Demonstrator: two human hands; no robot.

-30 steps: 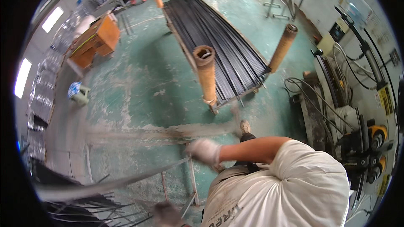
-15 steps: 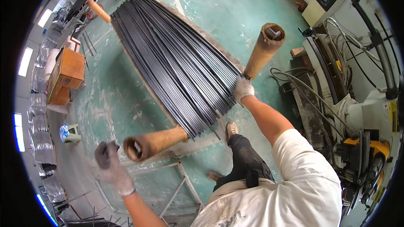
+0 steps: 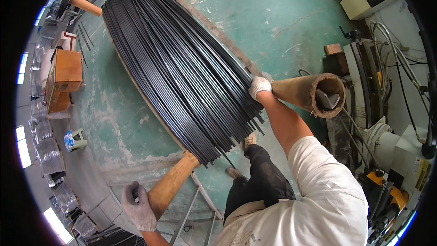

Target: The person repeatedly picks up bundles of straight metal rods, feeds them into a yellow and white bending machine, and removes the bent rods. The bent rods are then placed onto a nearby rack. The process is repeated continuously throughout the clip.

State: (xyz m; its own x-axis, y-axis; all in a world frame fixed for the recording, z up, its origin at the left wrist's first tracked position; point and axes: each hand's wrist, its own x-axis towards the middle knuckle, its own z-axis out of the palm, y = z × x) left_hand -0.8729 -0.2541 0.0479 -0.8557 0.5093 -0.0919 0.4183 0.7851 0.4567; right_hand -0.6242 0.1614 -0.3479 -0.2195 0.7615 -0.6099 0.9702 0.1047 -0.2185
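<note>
A worker's left hand (image 3: 138, 207), fingers curled, is now beside the left brown tube (image 3: 175, 180), contact unclear, while the right hand (image 3: 260, 87), grip indiscernible, stays at the right edge of racked black rods (image 3: 177, 82), apparently flanking the stack's near end.

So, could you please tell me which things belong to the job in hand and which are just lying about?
Job, apparently: black strips and right tube, by the right hand; left tube, by the left hand.
Probably lying about: wooden desk, small stool.
</note>
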